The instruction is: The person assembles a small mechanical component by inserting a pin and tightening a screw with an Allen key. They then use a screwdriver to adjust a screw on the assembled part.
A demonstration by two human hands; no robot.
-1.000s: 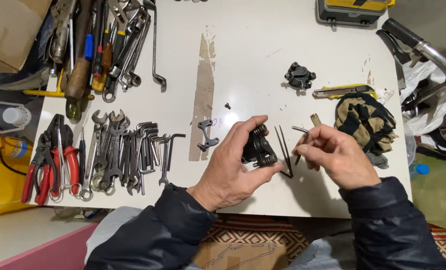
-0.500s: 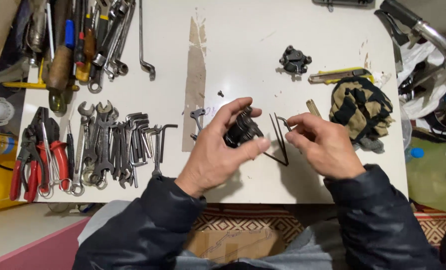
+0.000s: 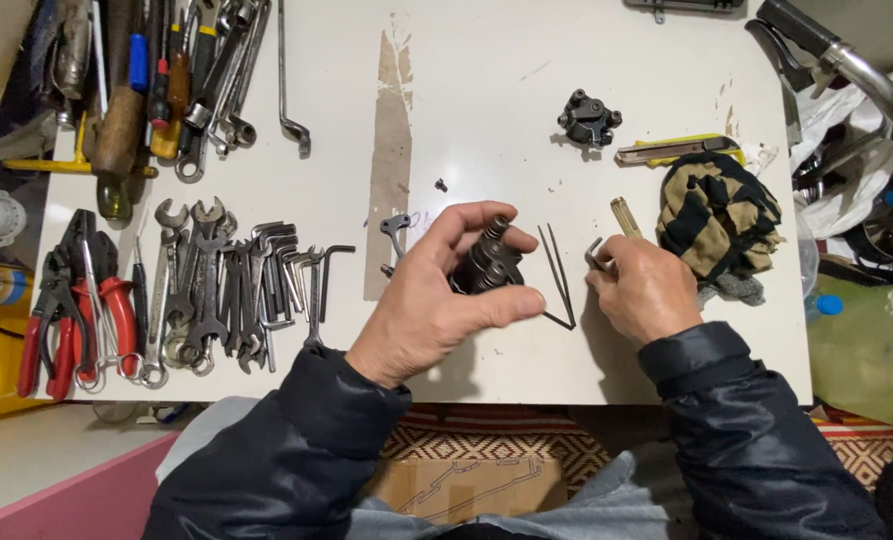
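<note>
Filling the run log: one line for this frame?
left hand: grips dark metal part | right hand: on small hex key | white table

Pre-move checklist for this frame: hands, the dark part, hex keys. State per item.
1. Left hand has the dark metal part gripped between thumb and fingers, lifted over the white table: ok.
2. Right hand holds a small hex key at its fingertips: ok; exact grip cannot tell.
3. Two long thin hex keys lie on the table between the hands, untouched: ok.
4. Hex key lined up with a fastener on the part: cannot tell, the fingers hide that side.
5. Brass-coloured piece just beyond the right hand, whether touched: cannot tell.
6. Row of wrenches and hex keys lies left of the left hand, apart from it: ok.
</note>
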